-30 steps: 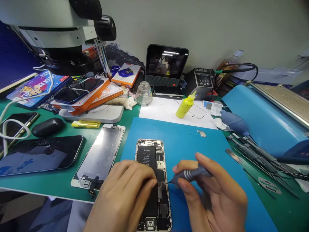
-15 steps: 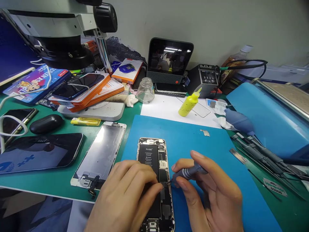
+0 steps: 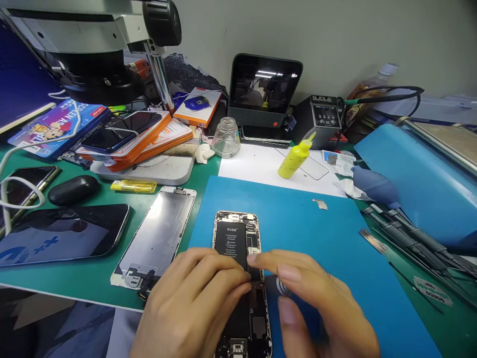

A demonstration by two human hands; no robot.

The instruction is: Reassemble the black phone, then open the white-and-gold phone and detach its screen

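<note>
An opened phone [image 3: 255,272] with its black battery [image 3: 234,241] and inner parts bare lies on the blue mat [image 3: 350,298]. My left hand [image 3: 197,298] rests across it, thumb and fingertips closed together beside the battery's right edge; anything between them is hidden. My right hand [image 3: 316,298] is over the phone's right edge, its index finger reaching toward the inner parts. A grey screwdriver [image 3: 283,287] sits in this hand, mostly hidden behind the fingers, only its ringed part showing. Left of the mat lies a detached screen [image 3: 158,233], its metal backing up.
A small metal plate [image 3: 320,204] lies on the mat. Behind stands a yellow bottle [image 3: 296,158], with a glass jar [image 3: 226,138] to its left. Tweezers [image 3: 404,233] and a razor blade [image 3: 433,290] lie right. A microscope [image 3: 97,59] overhangs the left, above phones and boxes.
My right hand has turned and shifted left over the phone, its index finger stretching inward, so the screwdriver is now mostly covered. My left hand stays nearly in place. The view has shifted slightly.
</note>
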